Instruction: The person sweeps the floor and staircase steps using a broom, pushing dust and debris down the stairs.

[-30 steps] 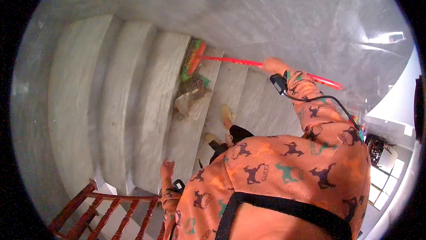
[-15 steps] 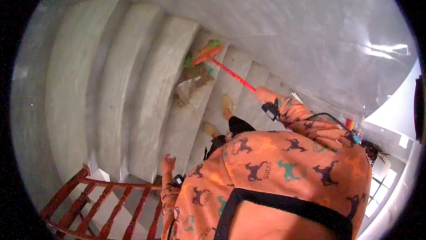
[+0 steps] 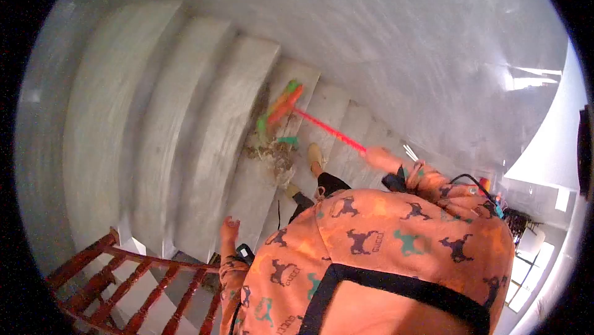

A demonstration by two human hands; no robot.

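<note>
While right grip (image 3: 380, 159) holds broom (image 3: 322, 126), debris (image 3: 282, 158) nearby

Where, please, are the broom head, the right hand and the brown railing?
Broom head (image 3: 285, 106), head view: middle of its orange part.
Right hand (image 3: 382, 159), head view: back of the hand.
Brown railing (image 3: 164, 262), head view: long bar along its upper edge.

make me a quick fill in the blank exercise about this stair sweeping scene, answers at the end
1. The right hand grips a ____ broom handle.
2. The broom head has ____ bristles.
3. The left hand is holding ____.
4. The wooden railing stands in the picture's lower ____ corner.

Missing words: red; green; nothing; left
</note>
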